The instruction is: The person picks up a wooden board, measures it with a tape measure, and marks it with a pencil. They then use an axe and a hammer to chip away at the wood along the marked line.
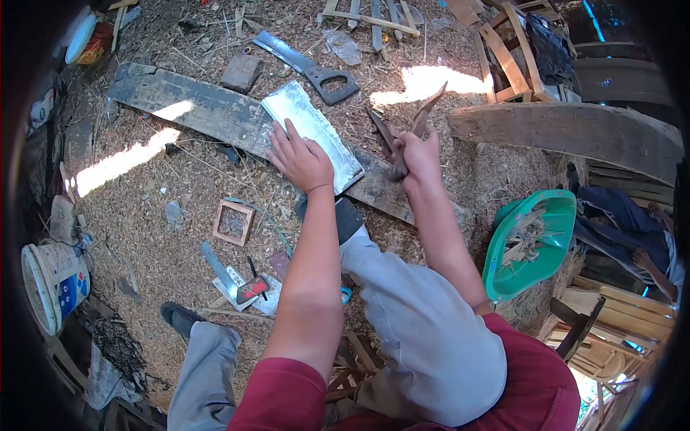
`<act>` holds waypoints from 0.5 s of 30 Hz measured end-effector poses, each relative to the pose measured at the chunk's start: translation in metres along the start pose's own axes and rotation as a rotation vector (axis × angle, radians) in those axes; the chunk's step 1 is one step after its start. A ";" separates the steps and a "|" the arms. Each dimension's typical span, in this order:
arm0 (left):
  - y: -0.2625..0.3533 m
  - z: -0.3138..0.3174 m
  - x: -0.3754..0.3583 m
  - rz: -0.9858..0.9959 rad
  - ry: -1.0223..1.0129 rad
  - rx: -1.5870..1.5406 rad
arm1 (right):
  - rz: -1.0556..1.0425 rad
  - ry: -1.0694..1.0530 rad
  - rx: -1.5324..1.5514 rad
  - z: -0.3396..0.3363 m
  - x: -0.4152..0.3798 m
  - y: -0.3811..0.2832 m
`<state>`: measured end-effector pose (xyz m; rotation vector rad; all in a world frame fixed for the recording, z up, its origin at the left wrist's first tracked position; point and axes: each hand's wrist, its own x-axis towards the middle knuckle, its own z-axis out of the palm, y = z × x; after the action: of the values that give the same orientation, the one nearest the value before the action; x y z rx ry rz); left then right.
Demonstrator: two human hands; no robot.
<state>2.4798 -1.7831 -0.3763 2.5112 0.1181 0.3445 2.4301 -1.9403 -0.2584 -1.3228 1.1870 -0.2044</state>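
Left hand (300, 159) presses flat, fingers open, steadying a silvery metal sheet (310, 133) on a dark wooden plank (190, 106); right hand (417, 154) grips brown metal snips (406, 133).

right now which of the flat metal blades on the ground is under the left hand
The broad shiny blade lying on the dark plank, pressed by the left hand; the handled blade lies untouched beyond it.

Occlusions, relative to the plank (208, 108)

Metal sheet (313, 133) partly hidden under left hand (302, 159); right hand (417, 152) hides tool (413, 126) grip; plank's near end hidden behind forearm.
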 end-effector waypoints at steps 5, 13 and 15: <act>-0.001 0.002 0.000 0.008 -0.004 0.000 | -0.510 -0.038 -0.643 -0.010 0.013 0.012; -0.001 0.003 -0.002 0.027 0.014 -0.005 | -0.398 -0.500 -0.850 -0.004 0.009 0.048; 0.000 0.002 -0.002 0.032 0.006 0.010 | -0.415 -0.503 -0.936 -0.001 0.004 0.039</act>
<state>2.4783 -1.7841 -0.3784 2.5241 0.0823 0.3657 2.4123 -1.9311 -0.2924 -2.2640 0.5442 0.4311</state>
